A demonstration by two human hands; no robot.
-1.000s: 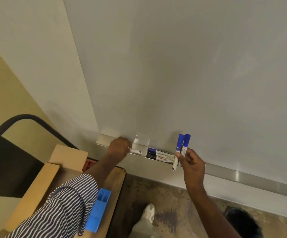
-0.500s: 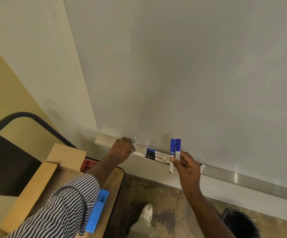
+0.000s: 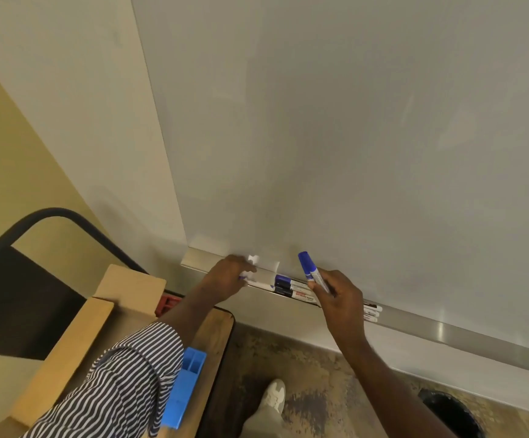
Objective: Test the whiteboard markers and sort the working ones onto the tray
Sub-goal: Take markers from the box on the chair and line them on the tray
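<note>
Whiteboard (image 3: 351, 137) ledge (image 3: 478, 338) holds markers (image 3: 298, 290) between both hands.

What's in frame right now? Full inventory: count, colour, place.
whiteboard: 1, white, fills upper frame
marker ledge: 1, silver metal, along the whiteboard's bottom edge
markers on ledge: several, white barrels with dark or blue caps, lying between and behind the hands; exact count hidden
blue-capped markers: blue caps, white barrels, in the right hand; looks like two, hard to separate
white paper scrap: 1, on the ledge at the left fingertips
blue tray: 1, on the desk, lower centre
cardboard box: 1, tan, lower left
red object: 1, behind the box, mostly hidden
chair: 1, black, left
bin: 1, black, floor, lower right
shoe: 1, white, floor
left hand: striped sleeve, grips a marker on the ledge
right hand: holds the blue-capped markers
</note>
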